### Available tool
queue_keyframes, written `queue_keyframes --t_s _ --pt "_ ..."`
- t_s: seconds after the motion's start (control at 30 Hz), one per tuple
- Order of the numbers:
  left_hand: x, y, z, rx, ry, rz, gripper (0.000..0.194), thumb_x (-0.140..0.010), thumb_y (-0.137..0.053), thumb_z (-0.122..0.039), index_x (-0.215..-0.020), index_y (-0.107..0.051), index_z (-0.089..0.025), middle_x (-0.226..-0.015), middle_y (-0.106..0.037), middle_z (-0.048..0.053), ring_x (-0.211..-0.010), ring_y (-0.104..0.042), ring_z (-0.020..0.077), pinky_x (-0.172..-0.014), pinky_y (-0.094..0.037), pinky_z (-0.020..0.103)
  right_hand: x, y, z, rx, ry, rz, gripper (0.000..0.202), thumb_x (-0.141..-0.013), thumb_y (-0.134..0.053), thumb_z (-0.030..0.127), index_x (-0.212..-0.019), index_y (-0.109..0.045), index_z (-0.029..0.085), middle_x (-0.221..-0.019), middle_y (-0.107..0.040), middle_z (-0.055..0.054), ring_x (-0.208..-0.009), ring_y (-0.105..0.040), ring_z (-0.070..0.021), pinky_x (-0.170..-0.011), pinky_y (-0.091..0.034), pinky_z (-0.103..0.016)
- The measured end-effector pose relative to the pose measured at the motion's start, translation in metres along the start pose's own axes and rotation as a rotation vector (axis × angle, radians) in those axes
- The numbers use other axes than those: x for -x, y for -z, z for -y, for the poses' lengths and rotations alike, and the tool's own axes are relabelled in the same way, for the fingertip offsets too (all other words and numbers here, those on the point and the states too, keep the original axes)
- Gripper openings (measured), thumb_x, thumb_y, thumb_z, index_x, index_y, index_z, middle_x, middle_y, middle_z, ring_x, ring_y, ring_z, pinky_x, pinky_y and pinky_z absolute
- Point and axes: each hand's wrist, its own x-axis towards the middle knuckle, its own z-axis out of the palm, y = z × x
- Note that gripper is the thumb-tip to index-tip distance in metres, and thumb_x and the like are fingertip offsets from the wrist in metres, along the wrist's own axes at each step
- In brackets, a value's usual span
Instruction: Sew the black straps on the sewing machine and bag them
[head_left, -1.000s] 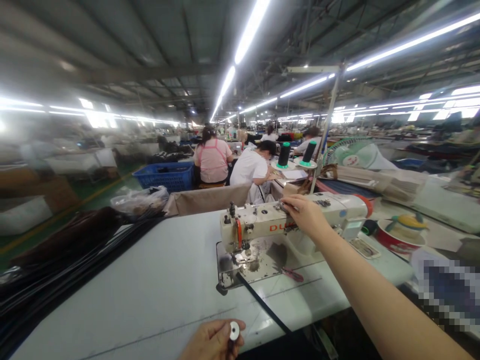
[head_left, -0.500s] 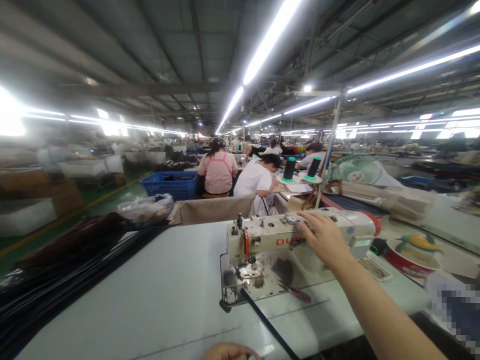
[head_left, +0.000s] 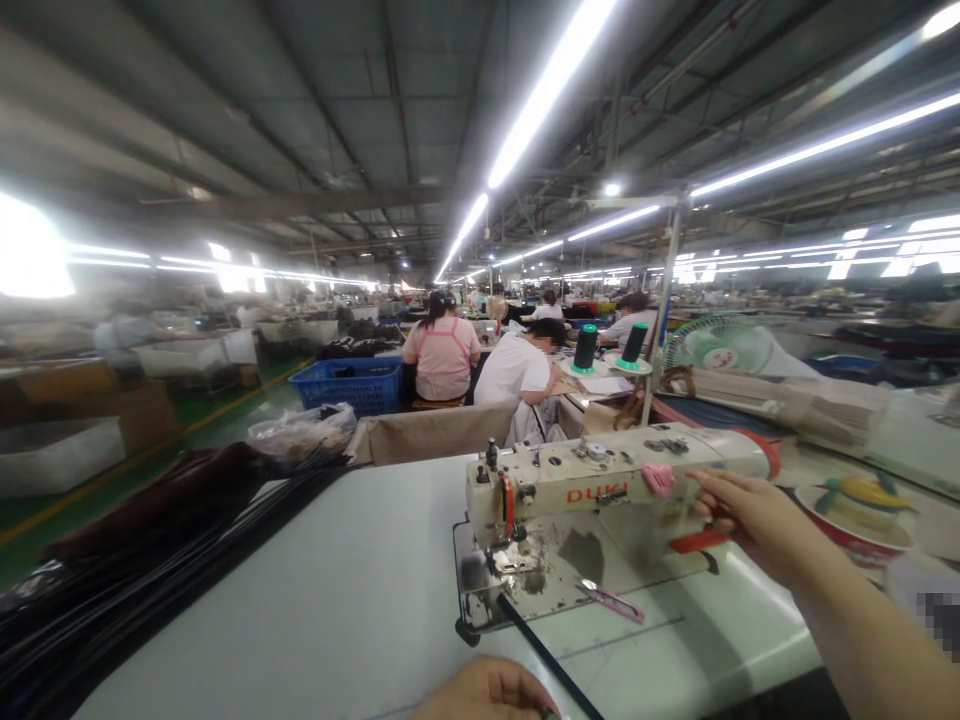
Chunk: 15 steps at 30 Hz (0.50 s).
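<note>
A white sewing machine (head_left: 547, 480) with orange lettering stands on the pale table. My right hand (head_left: 739, 505) is beside its right part, near a pink heart-shaped piece (head_left: 658, 480) and above an orange-red lever (head_left: 697, 541). Its index finger is stretched, the other fingers are bent, and I see nothing held in it. At the bottom edge my left hand (head_left: 491, 690) is closed, with a small dark thing partly showing at the fingertips. A narrow black strip (head_left: 551, 655) runs from the needle area toward me. Pink-handled thread snips (head_left: 611, 600) lie on the machine bed.
Long black strips (head_left: 187, 550) lie along the table's left side. Black thread cones (head_left: 586, 350) stand behind the machine. A red bowl (head_left: 855, 525) and a green fan (head_left: 716, 345) are at right. Two people sit ahead, near a blue crate (head_left: 349, 385).
My right hand has moved from the machine's top down and right, uncovering the pink heart. My left hand has come slightly further into view. The camera view has shifted a little.
</note>
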Motion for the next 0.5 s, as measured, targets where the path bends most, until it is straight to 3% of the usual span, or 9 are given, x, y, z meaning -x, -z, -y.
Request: queue_keyframes --t_s 0.07,0.13,0.2,0.27,0.37,0.5 --pt "-0.003 0.001 -0.011 0.102 -0.051 0.037 0.052 -0.057 -0.099 -0.041 -0.097 -0.083 -0.013 -0.086 -0.076 0.011 -0.072 -0.066 0.0152 -0.075 -0.049 0.026 -0.02 0.012 0.009 0.279 0.023 -0.072 0.027 -0.077 -0.066 0.047 -0.072 -0.062 0.021 -0.055 -0.056 -0.002 -0.049 -0.051 -0.0162 -0.045 -0.034 -0.027" --pt "-0.004 0.003 -0.018 0.184 -0.119 0.045 0.049 -0.06 -0.099 -0.037 -0.097 -0.082 -0.011 -0.085 -0.075 0.011 -0.073 -0.067 0.0157 -0.074 -0.049 0.025 -0.032 0.015 0.02 0.709 0.06 -0.165 0.023 -0.083 -0.059 0.037 -0.067 -0.062 0.021 -0.058 -0.062 -0.008 -0.056 -0.06 -0.0215 -0.051 -0.038 -0.03" --pt "-0.003 0.008 -0.02 0.236 -0.184 0.006 0.044 -0.063 -0.097 -0.034 -0.097 -0.082 -0.011 -0.086 -0.074 0.011 -0.075 -0.068 0.0159 -0.075 -0.049 0.026 -0.035 0.009 0.031 1.083 0.143 -0.237 0.021 -0.085 -0.056 0.032 -0.075 -0.068 0.019 -0.074 -0.072 -0.013 -0.07 -0.068 -0.0276 -0.059 -0.042 -0.033" --pt "-0.002 0.013 -0.019 0.28 -0.233 -0.055 0.04 -0.065 -0.096 -0.032 -0.097 -0.082 -0.013 -0.088 -0.075 0.01 -0.077 -0.068 0.0157 -0.077 -0.049 0.026 -0.03 -0.005 0.042 1.292 0.252 -0.243 0.023 -0.088 -0.053 0.031 -0.086 -0.073 0.02 -0.088 -0.076 -0.015 -0.081 -0.071 -0.0301 -0.064 -0.043 -0.034" --pt "0.001 0.019 -0.013 0.286 -0.253 -0.086 0.037 -0.068 -0.095 -0.03 -0.1 -0.082 -0.015 -0.091 -0.075 0.011 -0.08 -0.069 0.0156 -0.077 -0.048 0.025 -0.019 -0.03 0.06 1.396 0.368 -0.108 0.026 -0.091 -0.051 0.029 -0.089 -0.076 0.021 -0.093 -0.077 -0.013 -0.085 -0.071 -0.0279 -0.067 -0.044 -0.032" --pt "0.003 0.025 -0.006 0.261 -0.228 -0.052 0.04 -0.069 -0.094 -0.032 -0.104 -0.082 -0.016 -0.093 -0.076 0.012 -0.082 -0.07 0.0172 -0.076 -0.048 0.026 -0.016 -0.057 0.081 1.356 0.528 0.155 0.021 -0.091 -0.058 0.027 -0.091 -0.079 0.022 -0.105 -0.077 -0.009 -0.091 -0.07 -0.0243 -0.075 -0.047 -0.03"
